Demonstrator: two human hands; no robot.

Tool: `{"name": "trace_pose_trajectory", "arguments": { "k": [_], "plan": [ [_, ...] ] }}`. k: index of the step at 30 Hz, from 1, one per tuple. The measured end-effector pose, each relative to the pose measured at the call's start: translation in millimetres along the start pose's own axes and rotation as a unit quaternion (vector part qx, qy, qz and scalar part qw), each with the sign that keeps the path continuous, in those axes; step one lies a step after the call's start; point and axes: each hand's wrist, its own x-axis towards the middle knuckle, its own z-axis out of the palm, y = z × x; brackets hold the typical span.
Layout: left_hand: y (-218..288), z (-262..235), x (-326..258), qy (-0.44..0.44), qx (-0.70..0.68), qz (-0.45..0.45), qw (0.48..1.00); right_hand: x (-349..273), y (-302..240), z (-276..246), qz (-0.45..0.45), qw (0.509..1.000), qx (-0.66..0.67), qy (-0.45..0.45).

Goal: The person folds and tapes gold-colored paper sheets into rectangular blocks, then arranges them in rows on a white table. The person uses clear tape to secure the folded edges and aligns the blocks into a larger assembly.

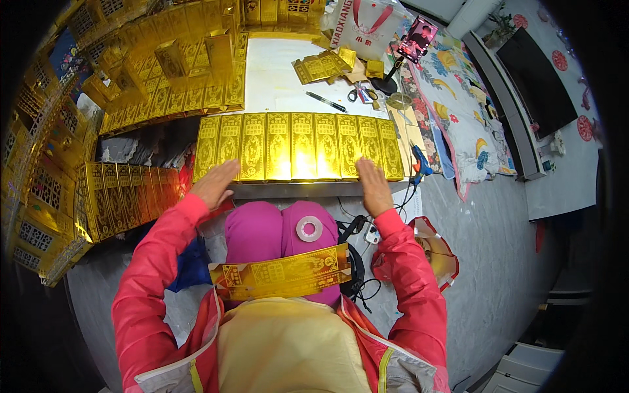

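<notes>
Left hand (pixel 215 183): flat and palm down, fingers together, resting on the near left corner of the gold panel row, holding nothing.
Right hand (pixel 373 185): also flat, fingers slightly spread, pressed on the near right part of the same row, nothing pinched.
Gold panel row (pixel 298 145): eight or so tall gold foil panels side by side, lying flat at the near edge of the white table (pixel 278 75), right between both hands.
Gold strip (pixel 282 272): long folded gold piece lying across the lap, near of the table, touched by neither hand.
Left side: another joined set of gold panels (pixel 128 196) lying flat, just left of the left hand.
Far left: big spread of gold sheets (pixel 170 72) and stacked gold boxes.
Far table: black pen (pixel 325 101), scissors (pixel 362 95), loose gold pieces (pixel 324 67), phone on a stand (pixel 417 39), white paper bag (pixel 363 23).
Right of table: blue-handled tool (pixel 419 162) at the edge, well apart from the right hand.
</notes>
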Motion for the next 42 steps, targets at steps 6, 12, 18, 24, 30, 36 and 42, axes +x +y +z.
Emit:
{"name": "trace_pose_trajectory", "arguments": {
  "k": [6,12,18,24,30,36,42],
  "plan": [
    [-11,7,-35,0.036,0.029,-0.091,0.995,-15,16,1,0.149,0.987,-0.053,-0.001],
    [3,19,-26,0.056,0.042,-0.123,0.990,34,-71,-2,-0.198,0.977,0.060,0.048],
    [-4,18,-16,0.055,0.045,-0.069,0.995,69,-104,3,-0.262,0.961,0.087,0.006],
    [-2,12,-13,0.033,0.027,-0.075,0.996,46,-82,11,-0.205,0.978,0.022,-0.003],
    [1,14,-17,0.059,0.036,-0.070,0.995,-6,7,11,0.059,0.996,-0.053,0.033],
    [45,16,53,0.095,-0.052,-0.002,0.994,-3,-5,-12,0.126,0.987,0.044,0.095],
    [57,23,70,-0.026,-0.098,0.001,0.995,-6,-109,-76,-0.096,0.939,0.313,0.102]
  ]
}}
